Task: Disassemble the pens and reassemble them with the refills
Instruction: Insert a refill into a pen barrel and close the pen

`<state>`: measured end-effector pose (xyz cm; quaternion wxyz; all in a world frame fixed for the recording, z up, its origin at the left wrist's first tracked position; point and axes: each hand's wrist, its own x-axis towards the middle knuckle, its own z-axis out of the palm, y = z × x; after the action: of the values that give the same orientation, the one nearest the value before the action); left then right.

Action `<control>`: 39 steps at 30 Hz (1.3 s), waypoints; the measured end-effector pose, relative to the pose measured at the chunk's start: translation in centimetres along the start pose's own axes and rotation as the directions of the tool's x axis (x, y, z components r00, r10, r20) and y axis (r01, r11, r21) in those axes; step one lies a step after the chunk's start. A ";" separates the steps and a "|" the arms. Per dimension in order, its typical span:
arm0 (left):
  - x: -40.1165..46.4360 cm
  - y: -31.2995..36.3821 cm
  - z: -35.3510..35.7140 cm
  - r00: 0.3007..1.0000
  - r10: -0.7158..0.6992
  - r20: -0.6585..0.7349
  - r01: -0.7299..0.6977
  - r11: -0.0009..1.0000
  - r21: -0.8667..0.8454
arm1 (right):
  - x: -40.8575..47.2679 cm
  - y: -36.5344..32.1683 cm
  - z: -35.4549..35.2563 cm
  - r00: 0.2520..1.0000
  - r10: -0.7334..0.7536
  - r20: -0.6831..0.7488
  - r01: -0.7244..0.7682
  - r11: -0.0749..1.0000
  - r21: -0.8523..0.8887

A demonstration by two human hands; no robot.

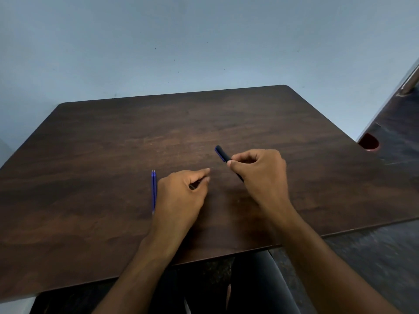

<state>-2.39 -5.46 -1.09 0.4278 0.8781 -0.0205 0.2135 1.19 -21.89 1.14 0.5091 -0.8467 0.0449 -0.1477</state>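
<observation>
Pen, dark blue-black, sits in the right hand, whose fingers and thumb are curled round its lower half; its upper end sticks out up and to the left of the knuckles, tilted, and is held above the bench. Just left of the pen, the left hand rests low over the bench with thumb and forefinger drawn together in a pinch. Something thin and dark shows between those fingertips, too small to make out. The two hands are near each other but apart.

Left of the pen, just beside the left hand, two blue refills lie flat on the bench, side by side and touching, running straight away from the person. Their near ends reach the edge of the left hand.

Far right of the pen, off the bench's edge, a red round thing is partly in view. Behind the bench stands a pale blue wall.
</observation>
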 end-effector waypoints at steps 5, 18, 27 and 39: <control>0.4 -0.4 0.3 0.999 -0.041 0.023 0.040 0.999 0.023 | 0.0 1.1 -0.6 0.999 -0.041 -0.027 0.033 0.968 -0.247; 0.8 0.1 0.8 0.996 -0.069 0.053 0.068 0.997 0.021 | -0.7 2.4 0.4 0.984 -0.177 0.000 0.155 0.867 -0.474; 0.8 0.2 0.6 0.995 -0.074 0.072 0.069 0.996 0.061 | -0.6 2.9 0.5 0.994 -0.111 -0.009 0.095 0.886 -0.455; 0.9 -0.6 0.1 0.997 -0.074 0.008 0.073 0.996 0.049 | -0.1 3.4 0.6 0.994 -0.105 0.005 0.095 0.880 -0.466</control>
<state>-1.35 -5.04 -1.26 0.4139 0.8894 0.0148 0.1937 1.53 -22.98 -2.15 0.2824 -0.9438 0.0403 -0.1672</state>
